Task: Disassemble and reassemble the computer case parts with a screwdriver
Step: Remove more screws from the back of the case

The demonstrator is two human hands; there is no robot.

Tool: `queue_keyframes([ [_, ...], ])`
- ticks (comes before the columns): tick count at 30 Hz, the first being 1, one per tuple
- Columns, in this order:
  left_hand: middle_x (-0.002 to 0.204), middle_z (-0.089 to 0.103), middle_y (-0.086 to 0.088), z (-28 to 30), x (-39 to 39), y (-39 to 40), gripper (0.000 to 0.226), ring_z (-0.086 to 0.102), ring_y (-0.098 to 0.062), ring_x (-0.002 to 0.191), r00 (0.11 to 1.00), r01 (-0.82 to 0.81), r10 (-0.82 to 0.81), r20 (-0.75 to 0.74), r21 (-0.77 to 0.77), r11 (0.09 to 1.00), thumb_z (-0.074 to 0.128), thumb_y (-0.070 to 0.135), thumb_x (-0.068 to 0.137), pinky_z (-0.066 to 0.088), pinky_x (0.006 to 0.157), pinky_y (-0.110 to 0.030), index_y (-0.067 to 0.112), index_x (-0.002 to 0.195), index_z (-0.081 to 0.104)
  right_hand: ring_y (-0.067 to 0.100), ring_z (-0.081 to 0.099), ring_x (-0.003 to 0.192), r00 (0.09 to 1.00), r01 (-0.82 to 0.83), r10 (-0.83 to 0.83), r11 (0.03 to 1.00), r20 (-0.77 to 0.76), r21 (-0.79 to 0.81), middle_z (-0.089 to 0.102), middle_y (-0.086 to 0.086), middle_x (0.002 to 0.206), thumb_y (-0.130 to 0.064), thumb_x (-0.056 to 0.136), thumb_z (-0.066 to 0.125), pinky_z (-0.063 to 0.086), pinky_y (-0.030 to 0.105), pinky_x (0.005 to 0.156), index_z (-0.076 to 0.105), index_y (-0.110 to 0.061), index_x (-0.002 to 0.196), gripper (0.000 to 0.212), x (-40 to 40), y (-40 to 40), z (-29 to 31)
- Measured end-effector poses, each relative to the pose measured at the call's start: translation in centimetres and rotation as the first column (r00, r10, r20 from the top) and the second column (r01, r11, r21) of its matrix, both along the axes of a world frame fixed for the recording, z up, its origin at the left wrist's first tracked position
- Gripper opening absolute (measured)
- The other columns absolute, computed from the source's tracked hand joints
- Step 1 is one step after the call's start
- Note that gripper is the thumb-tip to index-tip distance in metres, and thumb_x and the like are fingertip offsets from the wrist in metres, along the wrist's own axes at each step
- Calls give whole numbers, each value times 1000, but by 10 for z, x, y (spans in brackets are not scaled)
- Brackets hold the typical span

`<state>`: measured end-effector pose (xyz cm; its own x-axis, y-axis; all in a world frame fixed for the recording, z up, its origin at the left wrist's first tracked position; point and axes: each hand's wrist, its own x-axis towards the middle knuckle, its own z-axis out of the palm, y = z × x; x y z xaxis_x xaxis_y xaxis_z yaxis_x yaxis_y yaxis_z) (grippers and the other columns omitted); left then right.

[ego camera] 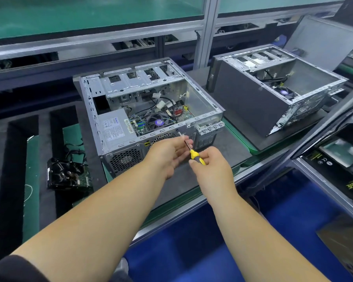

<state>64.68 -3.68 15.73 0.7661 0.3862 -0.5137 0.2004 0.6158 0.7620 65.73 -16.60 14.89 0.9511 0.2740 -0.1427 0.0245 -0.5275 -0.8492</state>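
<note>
The right hand (pixel 211 165) has its grip wrapped round the yellow-and-black handle of the screwdriver (pixel 195 156), fingers curled over it from above. The left hand (pixel 169 153) lies just beside it, palm turned up, fingers loosely cupped along the shaft. They seem to steady the shaft more than clamp it, though I can't tell for certain whether they pinch it. The tip reaches up and away to the rear panel of the computer case (pixel 147 110), meeting it close under the top rail, where I take a screw to sit; the screw itself is too small to make out.

To do this well, I'd say the shaft should stay square to the panel with firm pressure along its length as the right hand turns. The left fingers should guide the shaft and be ready to catch the screw if it drops.

The case rests on its side on the surface (pixel 230 147), open side up, with the power supply (pixel 114 127), cables and fan showing inside. It lies directly ahead of both hands, touching only the tool's tip. A second open case (pixel 253 102) stands well apart to the right. A black component (pixel 67 174) lies on the surface to the left.
</note>
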Motion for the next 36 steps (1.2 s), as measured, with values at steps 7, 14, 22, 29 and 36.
queue_keyframes([
  [7,70,73,5,4,10,0,18,67,-2,66,986,-164,156,-59,-187,969,59,25,98,52,54,-13,15,85,68,10,58,74,999,-11,11,1000,-44,-1,61,-5,89,-30,89,65,41,28,56,53,-26,99,16,-2,1,9],
  [14,75,69,-1,14,4,-7,25,62,-11,67,988,-39,41,-146,18,999,51,21,102,51,64,-21,12,82,64,6,55,76,988,10,11,991,156,-134,60,-11,87,-33,92,62,45,29,60,56,-29,96,8,0,-8,13],
  [22,94,67,1,39,-3,44,23,58,-26,95,982,184,19,-186,946,-268,55,39,89,49,76,-37,21,99,65,10,55,73,988,9,13,989,152,-146,60,-11,85,-38,95,57,45,31,59,56,-30,98,8,0,-9,10],
  [29,138,56,-1,30,21,74,73,53,-24,124,748,618,-166,-643,766,-180,75,51,76,42,97,-31,22,138,51,9,55,72,981,47,-5,977,196,-206,60,-14,85,-42,97,54,42,28,57,58,-33,100,10,0,-10,7],
  [36,107,58,1,20,15,72,46,57,-24,96,889,442,-69,-453,887,-132,81,46,69,51,83,-37,26,102,58,8,55,69,974,54,-2,973,227,-225,58,-14,81,-39,99,52,40,26,54,59,-30,102,12,-3,-6,8],
])
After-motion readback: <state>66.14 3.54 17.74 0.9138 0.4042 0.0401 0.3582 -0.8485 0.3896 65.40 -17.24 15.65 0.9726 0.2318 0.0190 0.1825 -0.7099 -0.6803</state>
